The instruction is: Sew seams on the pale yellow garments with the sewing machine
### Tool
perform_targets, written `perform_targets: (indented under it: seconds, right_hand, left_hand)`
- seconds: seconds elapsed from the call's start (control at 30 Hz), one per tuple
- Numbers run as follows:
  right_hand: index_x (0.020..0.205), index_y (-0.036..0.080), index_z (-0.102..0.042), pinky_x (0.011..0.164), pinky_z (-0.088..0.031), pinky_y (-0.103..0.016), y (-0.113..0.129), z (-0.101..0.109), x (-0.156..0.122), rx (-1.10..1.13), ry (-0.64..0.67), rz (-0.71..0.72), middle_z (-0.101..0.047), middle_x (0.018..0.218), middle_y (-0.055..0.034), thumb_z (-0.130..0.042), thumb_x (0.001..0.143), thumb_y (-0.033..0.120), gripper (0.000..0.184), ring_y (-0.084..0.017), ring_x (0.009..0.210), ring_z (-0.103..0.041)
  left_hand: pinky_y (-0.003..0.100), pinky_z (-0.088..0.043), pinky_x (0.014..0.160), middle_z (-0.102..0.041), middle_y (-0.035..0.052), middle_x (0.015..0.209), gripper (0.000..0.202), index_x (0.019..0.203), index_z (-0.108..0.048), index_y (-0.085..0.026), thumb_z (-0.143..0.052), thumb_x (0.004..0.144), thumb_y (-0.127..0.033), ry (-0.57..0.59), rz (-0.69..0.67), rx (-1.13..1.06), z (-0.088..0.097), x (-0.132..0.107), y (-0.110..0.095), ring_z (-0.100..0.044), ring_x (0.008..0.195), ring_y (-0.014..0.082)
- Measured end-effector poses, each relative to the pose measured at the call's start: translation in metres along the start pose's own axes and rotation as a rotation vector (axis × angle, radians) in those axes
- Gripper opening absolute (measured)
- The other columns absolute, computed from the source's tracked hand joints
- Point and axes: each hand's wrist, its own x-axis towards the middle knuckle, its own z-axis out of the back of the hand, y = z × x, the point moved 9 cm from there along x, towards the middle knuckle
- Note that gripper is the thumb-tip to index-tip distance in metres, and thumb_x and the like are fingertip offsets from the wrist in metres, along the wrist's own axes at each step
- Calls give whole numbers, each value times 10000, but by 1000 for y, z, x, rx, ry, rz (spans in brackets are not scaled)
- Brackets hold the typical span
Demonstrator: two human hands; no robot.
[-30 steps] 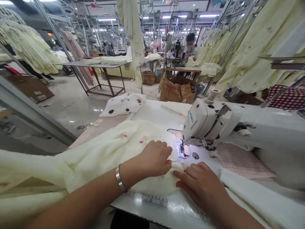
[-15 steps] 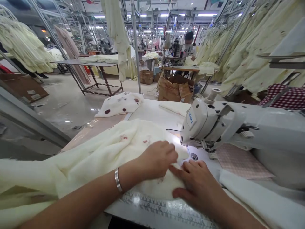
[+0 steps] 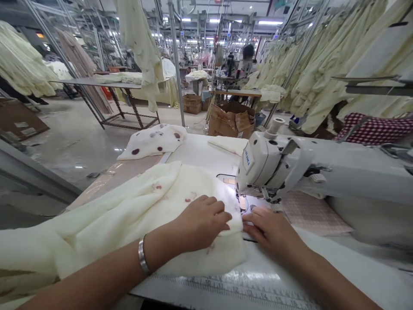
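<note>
A cream fabric piece [image 3: 135,206] with small red prints lies across the white sewing table [image 3: 200,153] and trails off to the left. My left hand [image 3: 201,221], a silver bracelet on its wrist, presses on the cloth and pinches its folded edge. My right hand [image 3: 272,228] holds the same edge from the right, just in front of the needle and presser foot [image 3: 241,201] of the white sewing machine [image 3: 290,165]. The machine's lamp lights the cloth at the needle.
A spotted white cloth [image 3: 151,142] and a folded cream piece [image 3: 227,144] lie at the table's far side. A ruler strip [image 3: 222,286] runs along the near edge. Cream garments [image 3: 319,73] hang at right. A seated person [image 3: 247,58] works far behind, past cardboard boxes [image 3: 230,120].
Both hands have slid the cloth's edge left and toward the needle. My right hand moved from flat on the cloth to gripping its edge. The camera view shifted slightly right.
</note>
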Motion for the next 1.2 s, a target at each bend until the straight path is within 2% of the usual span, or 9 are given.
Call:
perform_targets:
  seconds: [0.1, 0.2, 0.33, 0.5, 0.67, 0.77, 0.93, 1.07, 1.2]
  right_hand:
    - [804, 238, -589, 584, -356, -257, -4, 4, 1, -23, -8, -26, -615, 727, 18, -426, 907, 286, 199, -135, 645, -555]
    - [759, 226, -572, 566, -362, -264, -7, 9, 1, -63, -47, -39, -632, 716, 23, -394, 904, 254, 232, -126, 572, -552]
    - [937, 229, -592, 572, -370, -281, -4, 8, 2, -129, -131, 0, -666, 889, -34, -344, 920, 289, 256, -173, 694, -601]
    - [1051, 255, -581, 649, -379, -299, 5, 0, 13, -191, -146, 59, -655, 966, -49, -307, 930, 274, 300, -202, 886, -589]
    - [822, 249, -581, 592, -321, -270, 11, -10, 29, -213, -16, 73, -594, 700, 14, -402, 896, 279, 195, -135, 643, -521]
    - [722, 208, -526, 520, -258, -250, 4, -10, 26, -231, 1, 12, -560, 654, -1, -387, 903, 296, 245, -131, 626, -501]
    - [755, 209, -552, 478, -207, -243, -10, -9, 12, -283, -9, -58, -565, 646, -22, -370, 902, 333, 265, -157, 642, -522]
    - [794, 210, -592, 462, -244, -240, -17, -5, 7, -316, -23, -69, -583, 632, -28, -355, 899, 336, 288, -163, 584, -524]
    - [803, 212, -631, 510, -350, -278, -26, 10, 9, -334, -95, -121, -628, 686, -54, -378, 880, 301, 279, -209, 626, -570]
  left_hand:
    - [436, -319, 963, -426, 96, 1327, 468, 1275, -417, -229, -417, 891, -497, 61, 52, -56, -8, -13, 21, -388, 1199, 272]
    - [464, -254, 1023, -333, 104, 1403, 603, 1325, -353, -234, -393, 852, -605, 91, 71, -67, -5, -21, 32, -281, 1283, 289]
    - [413, -380, 853, -534, 74, 1113, 321, 1090, -523, -204, -504, 845, -411, 75, 80, -39, 8, -6, 21, -484, 995, 247]
    - [319, -398, 648, -546, 35, 815, 52, 809, -523, -167, -474, 794, -178, 134, 100, 23, -3, 12, 12, -491, 732, 184]
    - [302, -379, 637, -540, 39, 792, 177, 792, -556, -159, -423, 884, -231, -156, 107, 9, 6, 9, 20, -463, 719, 167]
    - [295, -335, 596, -499, 27, 735, 167, 774, -555, -166, -420, 872, -153, -292, 10, 115, 9, 2, 8, -413, 672, 155]
    - [308, -322, 573, -503, 17, 752, 124, 786, -542, -174, -483, 866, -248, -100, -155, 122, -12, 4, -16, -417, 683, 163]
    - [317, -375, 646, -540, 30, 831, 195, 1045, -557, -214, -469, 885, -281, -1, -108, 2, -14, 6, -12, -452, 739, 178]
    - [369, -394, 813, -544, 59, 1042, 250, 1114, -564, -266, -465, 896, -341, 7, -55, -98, -14, 12, -1, -486, 916, 207]
